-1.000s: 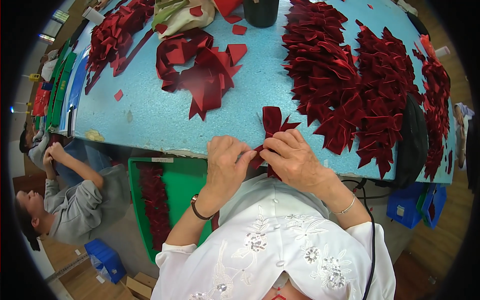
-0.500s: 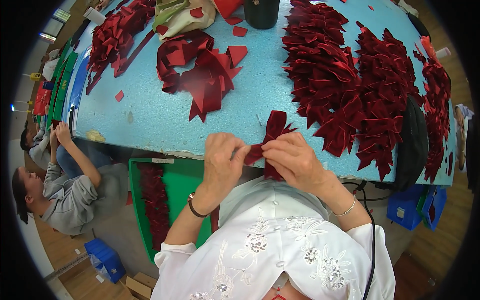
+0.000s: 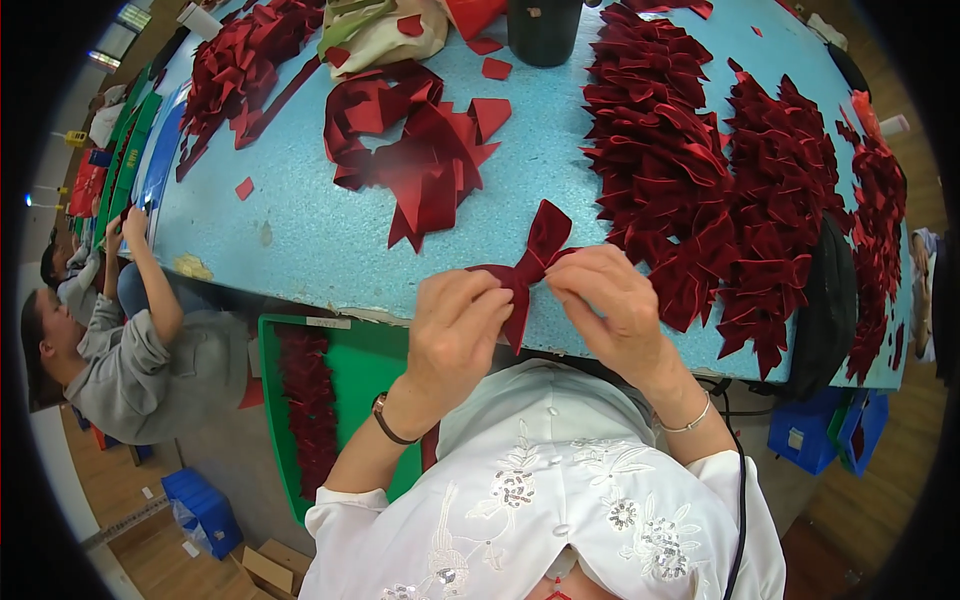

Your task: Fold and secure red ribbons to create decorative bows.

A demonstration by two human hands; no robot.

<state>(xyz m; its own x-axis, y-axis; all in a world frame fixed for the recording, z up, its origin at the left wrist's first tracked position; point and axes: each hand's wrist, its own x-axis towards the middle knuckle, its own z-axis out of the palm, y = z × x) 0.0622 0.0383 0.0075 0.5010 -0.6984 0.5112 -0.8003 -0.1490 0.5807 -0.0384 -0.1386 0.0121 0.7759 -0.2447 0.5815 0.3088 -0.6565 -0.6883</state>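
Observation:
A dark red velvet bow is held between my hands, just over the table's near edge. My left hand pinches its left part, thumb and fingers pressed together. The fingertips of my right hand grip the right part. One end of the bow points up and away, another hangs down toward me. Loose red ribbon strips lie beyond my hands. To the right, finished-looking red bows are piled in a long row, with a second row beside it.
The blue table also bears a dark cup, a cloth bag, another ribbon heap and a black pouch. Below its edge sits a green bin with red bows. A black cable runs by my right arm. A person in grey sits at left.
The bow has turned and spread out in my hands, and it now shows more fully. My right hand has shifted slightly right and up. The view has moved a little.

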